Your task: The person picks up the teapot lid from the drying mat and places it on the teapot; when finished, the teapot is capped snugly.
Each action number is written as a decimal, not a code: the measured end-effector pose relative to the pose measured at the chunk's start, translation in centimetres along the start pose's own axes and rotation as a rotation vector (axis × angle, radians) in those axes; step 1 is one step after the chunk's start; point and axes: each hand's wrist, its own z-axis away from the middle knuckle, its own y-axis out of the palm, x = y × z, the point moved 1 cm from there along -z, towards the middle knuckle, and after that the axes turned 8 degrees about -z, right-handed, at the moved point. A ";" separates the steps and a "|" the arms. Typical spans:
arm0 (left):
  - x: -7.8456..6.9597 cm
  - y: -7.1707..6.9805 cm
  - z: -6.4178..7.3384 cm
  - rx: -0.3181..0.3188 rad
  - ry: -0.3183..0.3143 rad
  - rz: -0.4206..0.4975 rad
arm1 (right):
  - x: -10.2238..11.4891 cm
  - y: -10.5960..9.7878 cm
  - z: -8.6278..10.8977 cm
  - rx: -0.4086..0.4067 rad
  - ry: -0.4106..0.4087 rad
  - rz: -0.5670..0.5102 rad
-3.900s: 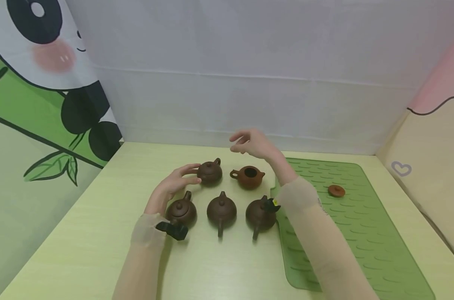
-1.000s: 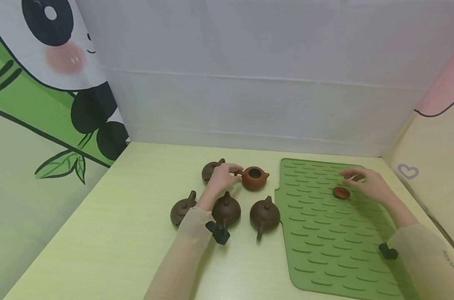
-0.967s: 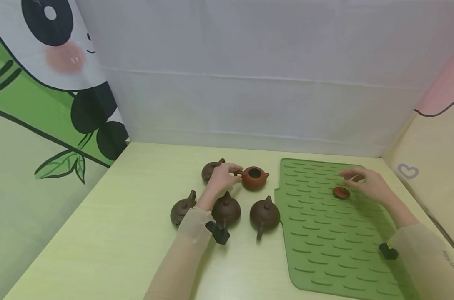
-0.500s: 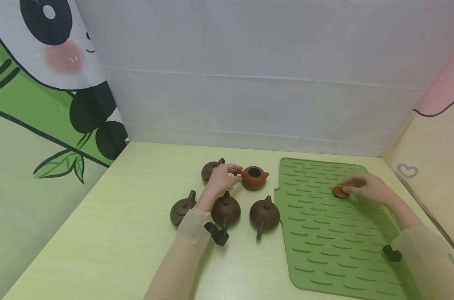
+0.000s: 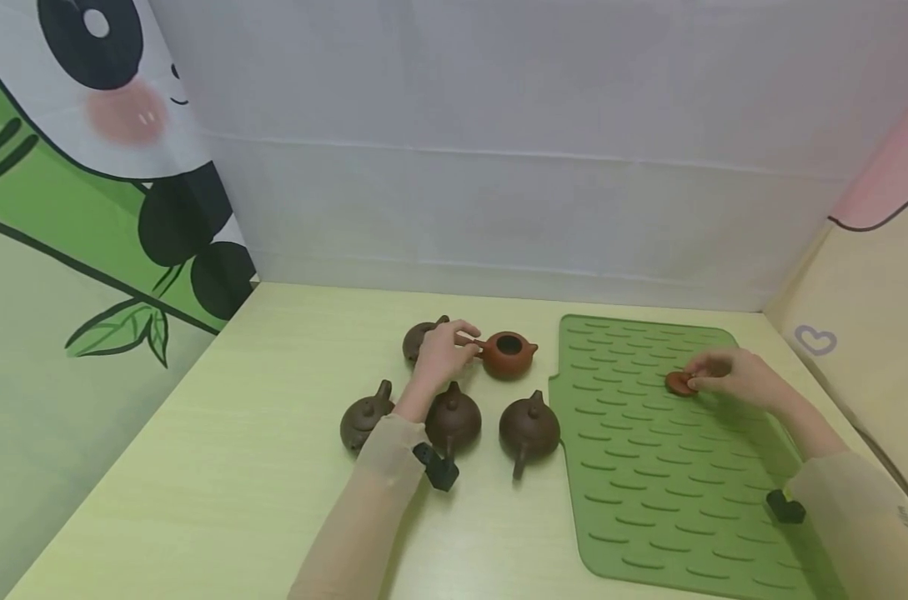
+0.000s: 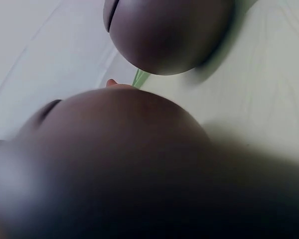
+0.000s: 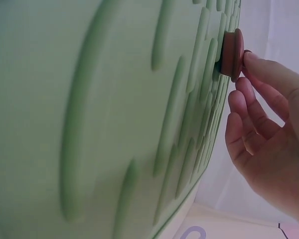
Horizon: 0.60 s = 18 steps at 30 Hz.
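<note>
An open reddish-brown clay teapot [image 5: 509,365] stands at the back with its dark mouth uncovered. My left hand [image 5: 435,360] is at its handle, which lies between the thumb and fingers. On the green mat [image 5: 626,475], my right hand [image 5: 740,379] pinches the knob of a small reddish lid [image 5: 675,383]. The right wrist view shows thumb and index finger of the right hand [image 7: 284,144] on the knob, the lid [image 7: 230,54] close against the mat and the other fingers curled loosely. Dark teapots block the left wrist view, hiding the left fingers.
Lidded dark brown teapots stand near the left arm: one behind the hand [image 5: 418,340], one at left [image 5: 363,423], one in the middle [image 5: 454,422] and one beside the mat [image 5: 529,427]. A white cloth wall [image 5: 499,225] closes off the back.
Earlier, the left hand touched a dark teapot and the right hand was above the reddish one. The left has moved to the reddish teapot's handle; the right has gone to the lid and pinched its knob.
</note>
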 end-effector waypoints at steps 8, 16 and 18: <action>-0.5 0.0 0.1 -0.028 -0.048 -0.015 | 0.3 0.0 0.0 0.010 -0.006 0.006; -1.2 0.0 -0.2 -0.029 -0.133 -0.022 | 1.3 -0.4 0.1 0.013 -0.008 0.026; -1.1 0.0 -0.2 -0.031 -0.147 -0.024 | 1.8 -0.3 -0.1 0.016 -0.004 0.023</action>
